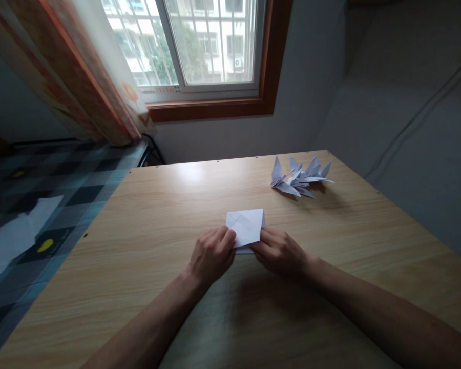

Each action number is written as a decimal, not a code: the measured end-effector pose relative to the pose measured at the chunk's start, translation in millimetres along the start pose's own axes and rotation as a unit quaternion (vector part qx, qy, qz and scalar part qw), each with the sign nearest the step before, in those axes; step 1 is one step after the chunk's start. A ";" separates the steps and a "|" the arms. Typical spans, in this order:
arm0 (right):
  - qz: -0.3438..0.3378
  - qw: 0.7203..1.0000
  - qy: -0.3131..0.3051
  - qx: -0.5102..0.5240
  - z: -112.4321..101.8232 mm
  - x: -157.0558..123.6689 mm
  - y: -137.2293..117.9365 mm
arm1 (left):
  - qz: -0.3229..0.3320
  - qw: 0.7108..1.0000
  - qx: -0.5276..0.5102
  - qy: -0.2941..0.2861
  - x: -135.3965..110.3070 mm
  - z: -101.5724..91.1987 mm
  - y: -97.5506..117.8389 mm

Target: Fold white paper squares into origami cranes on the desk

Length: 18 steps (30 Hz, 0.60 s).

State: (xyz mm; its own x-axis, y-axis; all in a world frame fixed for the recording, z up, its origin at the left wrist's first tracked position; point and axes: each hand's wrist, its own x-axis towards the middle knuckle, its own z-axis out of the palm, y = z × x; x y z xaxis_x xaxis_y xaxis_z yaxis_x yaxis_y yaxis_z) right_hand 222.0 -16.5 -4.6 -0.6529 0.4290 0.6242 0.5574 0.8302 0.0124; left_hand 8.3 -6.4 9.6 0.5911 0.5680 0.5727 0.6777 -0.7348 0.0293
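A small folded sheet of white paper (246, 225) is held between my two hands, over the middle of the wooden table. Its upper flap is raised, and a lower layer shows beneath the near edge. My left hand (214, 251) pinches the left side, with the thumb on top of the flap. At the right side, my right hand (278, 249) is closed around the edge, its fingers reaching between or under the layers; the fingertips are partly hidden by the paper.
A cluster of folded white paper cranes (301, 178) stands at the table's back right. The wooden table (157, 220) adjoins a wall on the right. On the left, white paper sheets (19, 233) lie on a checked bed cover (111, 159). A window (211, 46) and curtain (72, 72) are behind.
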 end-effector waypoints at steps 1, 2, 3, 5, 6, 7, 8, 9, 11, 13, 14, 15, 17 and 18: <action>0.001 1.000 -0.013 0.007 2.6 -0.5 0.5 | 0.005 1.000 -0.002 0.002 0.5 -0.2 0.2; 0.004 1.000 -0.026 0.013 5.3 -1.2 1.2 | 0.009 1.000 -0.004 0.004 0.8 -0.2 0.4; 0.007 0.999 -0.038 0.019 8.0 -2.0 2.0 | 0.012 1.000 -0.005 0.005 1.0 -0.1 0.5; 0.014 0.998 -0.059 0.030 12.9 -3.1 3.6 | 0.021 1.000 -0.005 0.006 0.8 0.3 0.2; 0.017 0.997 -0.067 0.035 14.8 -3.3 4.3 | 0.026 1.000 -0.004 0.005 0.5 0.5 -0.1; 0.018 0.996 -0.074 0.039 16.4 -3.1 5.0 | 0.029 1.000 -0.003 0.004 0.2 0.8 -0.4; 0.020 0.996 -0.081 0.041 17.4 -2.7 5.4 | 0.032 0.999 -0.003 0.001 -0.1 1.0 -0.7; 0.023 0.995 -0.088 0.042 18.0 -2.0 5.7 | 0.034 0.999 -0.002 -0.001 -0.3 1.2 -0.8; 0.033 0.994 -0.099 0.038 17.8 -0.4 5.8 | 0.034 0.999 0.001 0.001 -0.5 1.3 -0.6; 0.049 0.992 -0.111 0.036 16.4 1.1 5.4 | 0.034 0.999 0.003 0.009 -0.2 1.1 0.3; 0.056 0.991 -0.116 0.036 15.5 1.6 5.1 | 0.035 0.999 0.004 0.016 0.0 1.0 0.9; 0.060 0.990 -0.120 0.039 14.7 1.9 4.8 | 0.037 0.999 0.005 0.023 0.2 0.8 1.5; 0.064 0.989 -0.125 0.047 13.2 2.3 4.3 | 0.045 0.998 0.007 0.038 0.3 0.4 2.5; 0.063 0.989 -0.124 0.053 12.6 2.5 4.1 | 0.051 0.998 0.008 0.046 0.2 0.1 2.7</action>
State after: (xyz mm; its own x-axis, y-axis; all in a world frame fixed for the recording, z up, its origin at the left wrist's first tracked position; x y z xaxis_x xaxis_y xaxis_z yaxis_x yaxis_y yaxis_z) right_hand 216.2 -7.5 -12.9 -0.6951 0.5942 0.4047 0.5937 0.7919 -0.1429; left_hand 10.3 -8.2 9.7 0.6155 0.4536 0.6446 0.6228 -0.7811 -0.0450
